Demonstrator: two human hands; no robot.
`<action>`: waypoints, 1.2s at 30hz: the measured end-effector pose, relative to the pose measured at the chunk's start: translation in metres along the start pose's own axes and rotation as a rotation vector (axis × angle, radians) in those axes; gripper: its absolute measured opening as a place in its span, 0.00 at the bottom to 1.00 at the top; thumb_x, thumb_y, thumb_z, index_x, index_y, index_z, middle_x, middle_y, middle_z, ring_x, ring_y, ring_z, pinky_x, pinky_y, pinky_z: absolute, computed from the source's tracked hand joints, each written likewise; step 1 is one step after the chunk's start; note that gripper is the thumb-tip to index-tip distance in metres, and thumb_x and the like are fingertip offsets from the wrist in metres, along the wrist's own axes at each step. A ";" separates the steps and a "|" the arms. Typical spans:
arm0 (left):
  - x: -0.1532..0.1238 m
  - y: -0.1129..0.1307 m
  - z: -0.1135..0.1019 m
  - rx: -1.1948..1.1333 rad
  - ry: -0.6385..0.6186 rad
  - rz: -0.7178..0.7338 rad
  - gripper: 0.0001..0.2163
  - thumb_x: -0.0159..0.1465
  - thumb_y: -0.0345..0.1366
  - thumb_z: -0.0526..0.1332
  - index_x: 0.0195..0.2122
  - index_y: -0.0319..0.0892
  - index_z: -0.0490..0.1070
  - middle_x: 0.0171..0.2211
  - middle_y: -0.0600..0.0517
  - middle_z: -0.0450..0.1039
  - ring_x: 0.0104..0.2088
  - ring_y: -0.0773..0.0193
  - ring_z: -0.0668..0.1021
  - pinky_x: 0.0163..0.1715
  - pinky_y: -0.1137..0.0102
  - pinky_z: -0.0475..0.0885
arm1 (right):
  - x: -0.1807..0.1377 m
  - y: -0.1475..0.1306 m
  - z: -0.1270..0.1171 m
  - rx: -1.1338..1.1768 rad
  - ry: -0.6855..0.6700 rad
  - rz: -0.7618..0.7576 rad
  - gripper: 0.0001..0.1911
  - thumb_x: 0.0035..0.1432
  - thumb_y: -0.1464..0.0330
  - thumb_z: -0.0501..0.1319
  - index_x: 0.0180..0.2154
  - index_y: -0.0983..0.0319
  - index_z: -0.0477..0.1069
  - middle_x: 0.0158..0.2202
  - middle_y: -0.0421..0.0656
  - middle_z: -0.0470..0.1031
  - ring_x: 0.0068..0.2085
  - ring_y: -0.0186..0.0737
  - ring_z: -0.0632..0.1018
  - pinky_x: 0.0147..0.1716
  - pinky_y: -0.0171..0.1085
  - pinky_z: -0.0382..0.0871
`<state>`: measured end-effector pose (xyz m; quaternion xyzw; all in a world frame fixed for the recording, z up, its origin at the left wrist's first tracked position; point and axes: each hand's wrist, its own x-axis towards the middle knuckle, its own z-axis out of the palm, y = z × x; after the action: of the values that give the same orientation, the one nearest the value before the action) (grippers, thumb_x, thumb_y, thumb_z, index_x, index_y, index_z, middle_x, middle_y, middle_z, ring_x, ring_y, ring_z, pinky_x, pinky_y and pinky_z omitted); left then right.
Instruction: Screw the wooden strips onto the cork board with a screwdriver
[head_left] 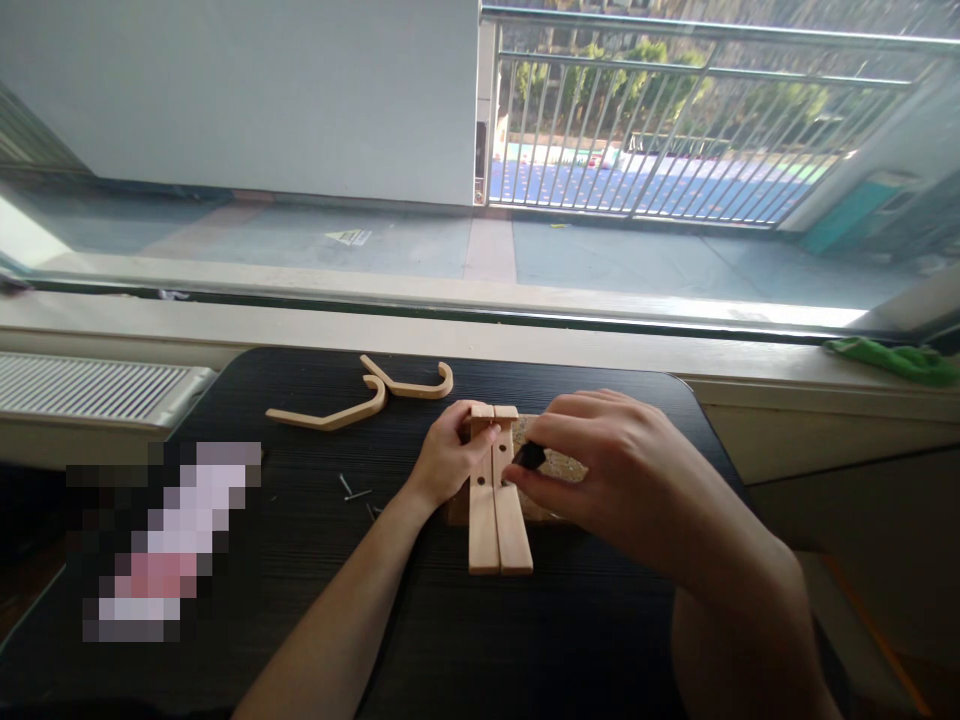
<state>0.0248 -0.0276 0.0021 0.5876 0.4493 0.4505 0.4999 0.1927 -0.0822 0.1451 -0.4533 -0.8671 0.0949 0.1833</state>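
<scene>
Two light wooden slats [484,530] lie side by side, with dark round holes in them and short crosswise blocks at their far end. My left hand [450,455] grips them near that far end, thumb on top. Above the right-hand slat, my right hand [600,470] is closed on a short black tool [531,457]; its kind is hard to make out. The tool's lower end is close to a hole, partly covered by my fingers. Beneath the slats sits a brownish board [559,467] with small shiny bits on it, partly hidden by my right hand.
Two curved wooden hook pieces [326,418] lie at the back left of the black table [300,600]. Several loose screws [357,495] are left of my left hand. A pixelated patch covers the table's left side. A window sill [450,335] borders the far edge.
</scene>
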 end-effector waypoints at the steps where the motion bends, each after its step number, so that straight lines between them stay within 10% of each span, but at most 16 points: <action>1: 0.000 0.001 0.000 0.000 -0.004 -0.002 0.08 0.56 0.38 0.65 0.32 0.40 0.71 0.30 0.52 0.72 0.33 0.63 0.74 0.34 0.71 0.71 | 0.000 0.000 0.000 0.008 0.002 0.004 0.06 0.61 0.65 0.64 0.33 0.61 0.74 0.27 0.39 0.71 0.29 0.37 0.69 0.31 0.37 0.56; 13: 0.000 0.003 -0.002 0.036 0.001 0.030 0.04 0.55 0.33 0.65 0.31 0.40 0.71 0.30 0.52 0.72 0.35 0.61 0.75 0.39 0.68 0.72 | 0.004 0.006 0.008 0.128 -0.024 -0.033 0.15 0.61 0.74 0.62 0.50 0.56 0.72 0.31 0.37 0.77 0.30 0.35 0.75 0.30 0.33 0.61; 36: 0.001 0.001 0.000 -0.018 -0.011 0.004 0.09 0.56 0.40 0.66 0.31 0.41 0.71 0.27 0.54 0.71 0.32 0.63 0.74 0.34 0.71 0.70 | 0.008 0.014 0.015 0.086 -0.038 0.001 0.06 0.61 0.71 0.63 0.41 0.61 0.69 0.29 0.38 0.74 0.29 0.36 0.73 0.29 0.33 0.59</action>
<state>0.0245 -0.0268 0.0033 0.5862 0.4413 0.4525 0.5068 0.1928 -0.0678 0.1288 -0.4436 -0.8654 0.1407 0.1859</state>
